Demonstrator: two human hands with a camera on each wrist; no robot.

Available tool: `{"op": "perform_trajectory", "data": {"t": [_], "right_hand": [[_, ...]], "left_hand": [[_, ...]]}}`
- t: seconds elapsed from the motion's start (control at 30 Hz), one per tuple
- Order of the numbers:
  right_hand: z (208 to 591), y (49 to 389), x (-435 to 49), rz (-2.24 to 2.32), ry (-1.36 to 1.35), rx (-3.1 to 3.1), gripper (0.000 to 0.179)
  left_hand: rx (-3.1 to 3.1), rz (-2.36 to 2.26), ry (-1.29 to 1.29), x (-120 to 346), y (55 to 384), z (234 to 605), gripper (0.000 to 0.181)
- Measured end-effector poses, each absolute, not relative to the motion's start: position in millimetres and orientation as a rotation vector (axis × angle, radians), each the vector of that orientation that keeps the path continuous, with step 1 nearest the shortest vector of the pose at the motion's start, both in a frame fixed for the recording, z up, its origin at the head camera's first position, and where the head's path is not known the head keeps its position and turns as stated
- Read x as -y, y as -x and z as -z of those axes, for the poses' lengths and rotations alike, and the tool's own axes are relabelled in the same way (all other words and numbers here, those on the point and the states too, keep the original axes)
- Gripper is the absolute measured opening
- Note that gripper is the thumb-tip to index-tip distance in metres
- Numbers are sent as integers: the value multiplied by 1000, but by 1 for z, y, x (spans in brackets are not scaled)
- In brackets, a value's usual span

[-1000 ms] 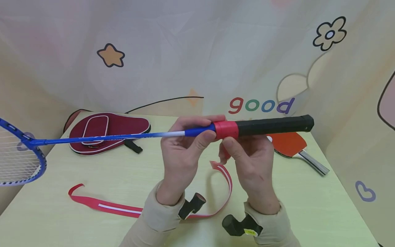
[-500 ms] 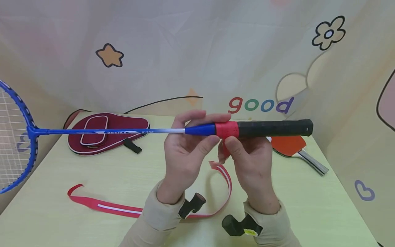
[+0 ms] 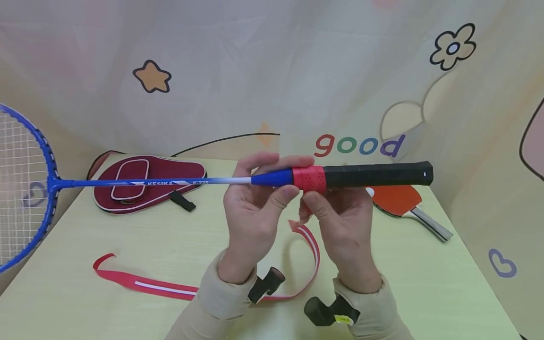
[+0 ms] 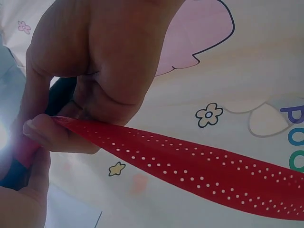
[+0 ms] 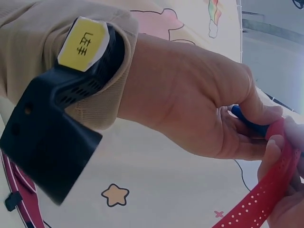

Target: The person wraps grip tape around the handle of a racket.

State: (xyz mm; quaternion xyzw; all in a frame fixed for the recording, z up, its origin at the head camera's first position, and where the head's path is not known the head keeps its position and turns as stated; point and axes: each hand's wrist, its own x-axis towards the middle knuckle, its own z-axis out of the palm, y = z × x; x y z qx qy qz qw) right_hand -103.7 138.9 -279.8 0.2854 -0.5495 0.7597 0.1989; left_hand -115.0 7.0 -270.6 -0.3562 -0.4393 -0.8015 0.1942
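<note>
A blue badminton racket (image 3: 187,181) is held level above the table, its head off to the left and its black handle (image 3: 378,174) pointing right. Red perforated grip tape (image 3: 309,178) is wrapped round the handle's upper end, by the blue cone. My left hand (image 3: 250,212) holds the racket there, thumb in front and fingers behind. My right hand (image 3: 346,231) pinches the tape just below the wrap, thumb uppermost. From that pinch the loose tape (image 4: 190,166) runs away in the left wrist view. In the right wrist view the left hand (image 5: 190,104) grips near the cone.
A red strip with a white line (image 3: 165,289) curls across the table (image 3: 425,283), partly behind the left forearm. At the back left lies a maroon racket case (image 3: 170,165). An orange table tennis bat (image 3: 397,200) lies at the right beside a white ball (image 3: 370,191).
The racket has rolled, so its strung head shows more face-on and the lettering on the shaft has come into view. Both hands keep their hold, and the wrap stays near the cone.
</note>
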Motion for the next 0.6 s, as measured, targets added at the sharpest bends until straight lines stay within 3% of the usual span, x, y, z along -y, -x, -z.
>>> {"op": "perform_trajectory", "data": {"t": [0.3,0.6], "right_hand": [[280,102,-140,-2280,-801,1377,30],[279,100,-143,-2081,-825,1590,38]], "left_hand": [[1224,2260,918,-14,114,274,43],[1208,2159,897,-18,111,272,48]]}}
